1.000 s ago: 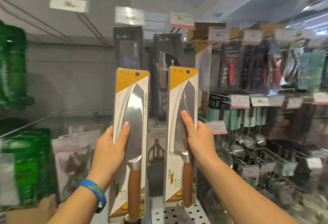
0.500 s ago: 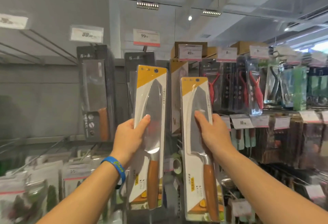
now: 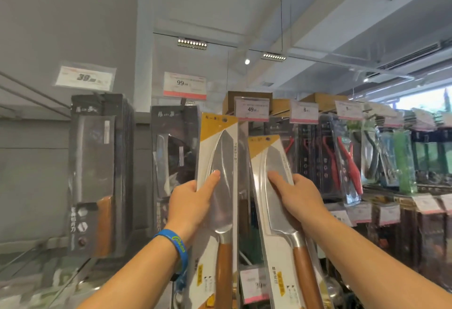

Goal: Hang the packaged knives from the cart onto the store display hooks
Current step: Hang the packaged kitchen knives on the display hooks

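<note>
The left hand (image 3: 190,201) pinched one knife pack (image 3: 221,142) by its middle, the right hand (image 3: 300,196) the other pack (image 3: 276,159). Both probably felt stiff, slippery and bottom-heavy.

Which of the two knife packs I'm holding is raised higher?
The left pack, in the left hand; its yellow top reaches above the right pack.

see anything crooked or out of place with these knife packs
Only slightly. The right knife pack, held in the right hand, is tilted, its yellow top leaning left toward the left knife pack, which the left hand holds nearly upright. Neither is hung yet, and no damage shows.
</note>
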